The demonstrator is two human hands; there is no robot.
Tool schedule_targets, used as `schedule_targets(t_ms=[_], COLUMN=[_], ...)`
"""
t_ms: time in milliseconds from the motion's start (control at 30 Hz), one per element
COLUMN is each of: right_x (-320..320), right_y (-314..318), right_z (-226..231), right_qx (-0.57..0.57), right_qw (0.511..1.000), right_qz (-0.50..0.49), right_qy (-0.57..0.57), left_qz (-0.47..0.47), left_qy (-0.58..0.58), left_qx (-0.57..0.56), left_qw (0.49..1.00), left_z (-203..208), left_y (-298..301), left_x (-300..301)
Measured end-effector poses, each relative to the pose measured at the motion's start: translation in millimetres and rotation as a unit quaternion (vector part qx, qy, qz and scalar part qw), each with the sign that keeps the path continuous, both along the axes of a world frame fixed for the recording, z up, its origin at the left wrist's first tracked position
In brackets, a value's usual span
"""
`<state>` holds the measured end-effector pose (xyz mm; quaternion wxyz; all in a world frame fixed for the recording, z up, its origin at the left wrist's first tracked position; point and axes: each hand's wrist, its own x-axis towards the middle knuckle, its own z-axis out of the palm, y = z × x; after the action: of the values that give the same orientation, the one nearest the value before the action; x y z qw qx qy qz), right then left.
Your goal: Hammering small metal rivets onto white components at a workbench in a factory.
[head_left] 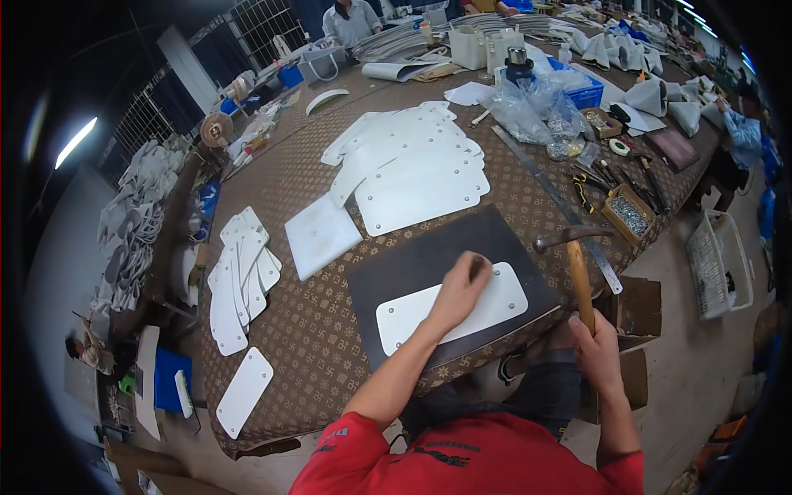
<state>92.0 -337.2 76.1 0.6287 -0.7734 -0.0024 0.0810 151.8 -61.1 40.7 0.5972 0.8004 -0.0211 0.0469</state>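
A white rounded panel [501, 299] with metal studs near its corners lies on a dark flat board [429, 250] at the table's near side. My left hand [462, 290] is over this panel, its fingers curled together near the far right corner; whatever they pinch, if anything, is hidden. My right hand [597, 351] grips the wooden handle of a hammer [581, 285], held upright at the board's right, with its metal head at the top. A white block [322, 235] sits to the left of the board.
Larger studded white panels [421, 186] lie piled beyond the board. Narrow ones [242, 280] are stacked at left, with one single panel [245, 392] nearer. A long metal ruler [561, 206], a box of small metal parts [629, 213] and pliers [582, 191] lie at right.
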Motion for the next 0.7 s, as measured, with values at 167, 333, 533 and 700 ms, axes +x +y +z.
schedule_targets(t_ms=[167, 333, 533, 700], right_x=[1, 1, 2, 1], right_y=[9, 7, 6, 4], right_z=[5, 0, 2, 0], right_qx=[0.085, 0.108, 0.118, 0.105], right_qw=[0.993, 0.989, 0.988, 0.991], right_qz=[-0.005, 0.000, -0.009, -0.008], right_qy=[0.078, 0.098, 0.100, 0.085], left_qz=[-0.098, -0.096, -0.089, -0.068], left_qy=[-0.031, -0.056, -0.072, -0.085], left_qx=[0.237, 0.258, 0.307, 0.323], left_qw=[0.966, 0.960, 0.945, 0.940], left_z=[-14, -29, -29, -35], left_y=[-20, -26, -27, -16], left_x=[-22, -29, -23, -14])
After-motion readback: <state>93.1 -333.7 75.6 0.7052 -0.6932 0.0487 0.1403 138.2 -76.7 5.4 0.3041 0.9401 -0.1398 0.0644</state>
